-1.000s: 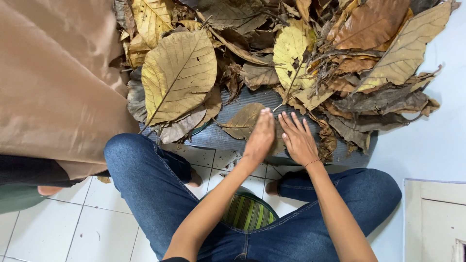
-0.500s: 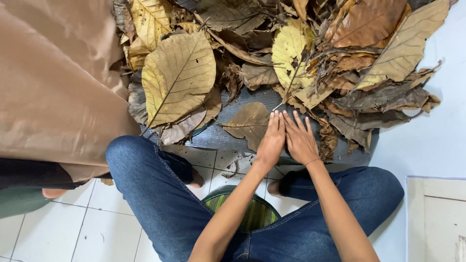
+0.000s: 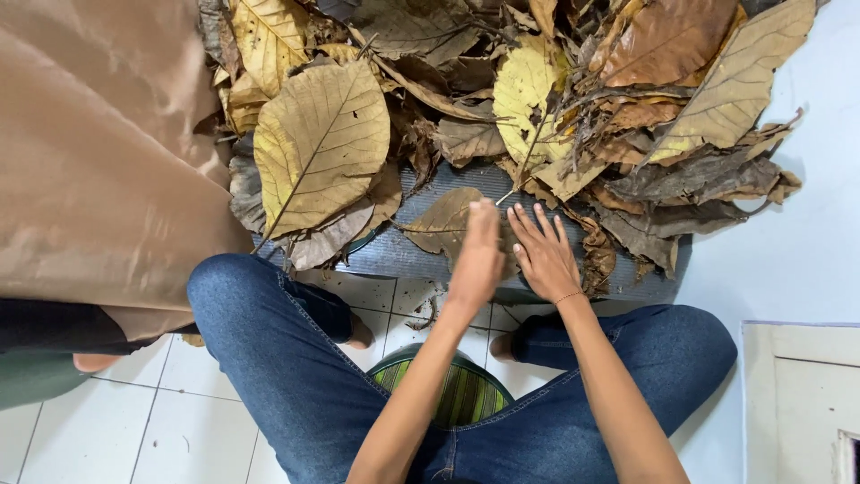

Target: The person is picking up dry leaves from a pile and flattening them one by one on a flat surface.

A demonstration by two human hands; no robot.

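left hand [image 3: 477, 255] shifted rightward, flat, fingers released on brown dry leaf [image 3: 445, 222] | right hand [image 3: 544, 255] flat, grasping nothing, pressing beside it | leaf pile [image 3: 537, 108] at upper frame

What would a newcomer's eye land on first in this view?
A heap of dry brown and yellow leaves fills the top, with one big tan leaf at upper left of the pile. Below it, the left hand and right hand rest side by side on a brown leaf lying on a grey mat. A tan cloth covers the left side.
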